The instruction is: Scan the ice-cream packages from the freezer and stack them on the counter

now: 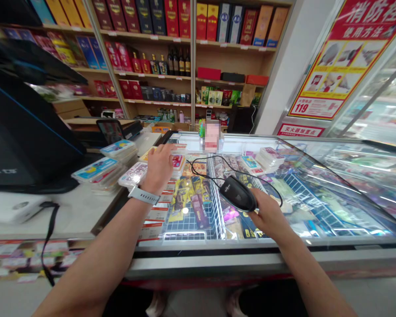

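Note:
My right hand (267, 215) is closed around a black handheld barcode scanner (237, 193), held over the glass lid of a chest freezer (317, 240). The scanner's black cable (204, 169) loops back across the glass. My left hand (158, 167), with a white watch on the wrist, reaches forward with fingers stretched out and rests on a pile of flat packaged items (178, 160) lying on the freezer lid. More stacks of the same flat packs (97, 171) sit to its left on the counter.
A black monitor (23, 145) stands on the white counter (72, 211) at left. Another stack of packs (267, 158) lies further right on the glass. Shelves of boxed bottles (171, 48) fill the back wall. A red poster (343, 57) hangs at right.

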The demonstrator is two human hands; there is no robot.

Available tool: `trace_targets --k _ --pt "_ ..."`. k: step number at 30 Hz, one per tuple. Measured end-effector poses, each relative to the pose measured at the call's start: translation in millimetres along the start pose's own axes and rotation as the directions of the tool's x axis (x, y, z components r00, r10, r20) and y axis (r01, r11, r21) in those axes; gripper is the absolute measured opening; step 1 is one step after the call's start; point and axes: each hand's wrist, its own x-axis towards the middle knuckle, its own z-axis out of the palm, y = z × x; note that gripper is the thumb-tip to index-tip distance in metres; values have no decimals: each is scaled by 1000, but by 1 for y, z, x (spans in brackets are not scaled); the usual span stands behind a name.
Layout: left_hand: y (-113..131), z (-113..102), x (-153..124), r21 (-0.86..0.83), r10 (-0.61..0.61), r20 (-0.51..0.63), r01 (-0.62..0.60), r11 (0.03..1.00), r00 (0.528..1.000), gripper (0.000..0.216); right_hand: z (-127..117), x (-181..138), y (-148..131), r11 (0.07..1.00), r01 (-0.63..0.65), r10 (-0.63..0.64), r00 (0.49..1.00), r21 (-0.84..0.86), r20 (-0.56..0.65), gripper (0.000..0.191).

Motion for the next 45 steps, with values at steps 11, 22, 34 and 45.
trace_targets --k 11,22,34,45 --pt "6 -3 -9 294 -121 101 87 952 988 36 0 -1 2 1000 -11 11 1000 8 6 41" --pt "13 -2 -17 369 -48 215 -35 929 975 45 -1 1 -1 999 -11 12 1000 36 -5 43" --pt "53 42 -33 12 306 324 -327 945 895 43 -2 3 -5 995 -12 21 996 95 -90 38" --pt "95 90 -7 -271 420 429 -330 904 800 45 -3 3 -5 996 -15 27 990 86 -138 35"
